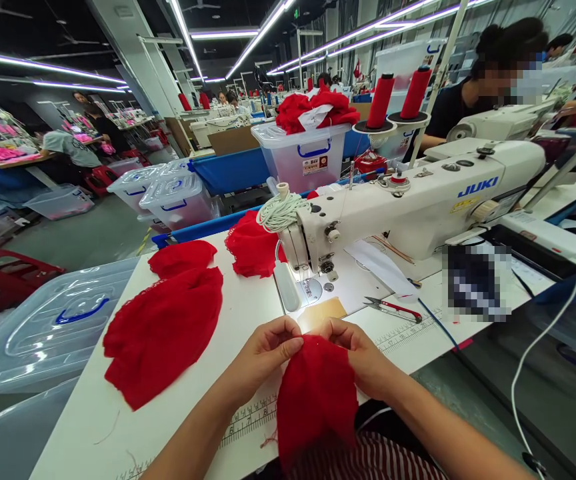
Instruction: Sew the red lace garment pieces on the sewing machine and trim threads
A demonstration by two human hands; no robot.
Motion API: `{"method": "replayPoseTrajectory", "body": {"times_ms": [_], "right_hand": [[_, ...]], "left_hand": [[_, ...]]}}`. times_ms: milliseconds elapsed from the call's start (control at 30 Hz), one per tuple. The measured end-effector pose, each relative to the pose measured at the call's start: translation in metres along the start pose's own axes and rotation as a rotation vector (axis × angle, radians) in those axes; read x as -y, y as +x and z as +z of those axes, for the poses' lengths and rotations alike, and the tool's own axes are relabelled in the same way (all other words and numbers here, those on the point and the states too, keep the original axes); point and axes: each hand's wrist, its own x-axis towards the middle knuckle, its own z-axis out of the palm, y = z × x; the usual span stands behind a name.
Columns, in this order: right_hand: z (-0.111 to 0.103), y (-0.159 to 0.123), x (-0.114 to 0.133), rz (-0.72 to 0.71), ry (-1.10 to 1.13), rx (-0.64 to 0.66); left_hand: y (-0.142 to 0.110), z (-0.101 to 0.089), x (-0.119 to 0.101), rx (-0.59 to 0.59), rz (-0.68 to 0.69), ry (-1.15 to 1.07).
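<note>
We're at edge-handling: L hand & R hand each pinch the top edge of 1 red fabric pc., draped toward our lap, near the sewing machine. Next move prob. calls for light, even pinches w/ fabric unbunched.

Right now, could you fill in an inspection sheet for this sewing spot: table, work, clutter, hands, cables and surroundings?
Surface: white table, printed ruler markings near its front edge.
Job's things: red cloth held in front of the sewing machine; more red pieces lie to the left.
Clutter: small snips, a white strip and loose red thread.
Hands: left hand and right hand both pinch the cloth's upper edge.
Cables: white cable hangs at the right.
Surroundings: lidded plastic bins at left; a person at another machine, right.
</note>
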Motion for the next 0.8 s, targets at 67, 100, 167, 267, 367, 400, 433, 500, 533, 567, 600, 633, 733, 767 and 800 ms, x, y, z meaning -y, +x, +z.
{"method": "replayPoseTrajectory", "body": {"times_ms": [67, 100, 167, 267, 367, 400, 433, 500, 533, 567, 600, 633, 733, 767, 800], "right_hand": [[0.000, 0.000, 0.001, 0.055, -0.021, 0.028], [0.000, 0.000, 0.002, 0.083, -0.034, 0.052], [0.001, 0.000, 0.007, 0.116, -0.083, 0.109], [0.002, 0.000, 0.014, 0.122, -0.184, 0.158], [0.004, 0.002, 0.018, 0.156, -0.242, 0.100], [0.004, 0.003, 0.018, 0.168, -0.251, 0.067], [0.004, 0.004, 0.017, 0.173, -0.255, 0.035], [0.002, 0.005, 0.014, 0.148, -0.233, -0.024], [0.001, 0.006, 0.013, 0.125, -0.205, -0.050], [-0.001, 0.006, 0.012, 0.107, -0.174, -0.070], [-0.002, 0.006, 0.011, 0.095, -0.145, -0.084], [-0.004, 0.006, 0.012, 0.091, -0.132, -0.091], [-0.008, 0.004, 0.017, 0.087, -0.257, -0.058], [-0.008, 0.003, 0.019, 0.076, -0.331, -0.034], [-0.008, 0.002, 0.021, 0.067, -0.395, -0.008]], "left_hand": [[0.000, 0.001, 0.003, -0.017, 0.011, -0.037], [-0.001, 0.002, 0.005, -0.018, 0.009, -0.060], [-0.002, 0.002, 0.008, -0.004, -0.006, -0.106], [-0.004, 0.001, 0.010, 0.013, -0.001, -0.112], [-0.005, 0.001, 0.011, 0.000, 0.034, -0.057], [-0.005, 0.001, 0.011, -0.004, 0.042, -0.037], [-0.004, 0.002, 0.011, -0.008, 0.047, -0.015], [-0.004, 0.003, 0.011, -0.021, 0.051, 0.040], [-0.003, 0.003, 0.009, -0.029, 0.051, 0.072], [-0.003, 0.003, 0.008, -0.035, 0.050, 0.106], [-0.003, 0.002, 0.005, -0.035, 0.049, 0.145], [-0.003, 0.002, 0.002, -0.029, 0.043, 0.197], [-0.006, -0.002, -0.010, -0.020, 0.028, 0.442], [-0.008, -0.003, -0.014, -0.019, 0.035, 0.530], [-0.009, -0.004, -0.018, -0.014, 0.046, 0.597]]}}
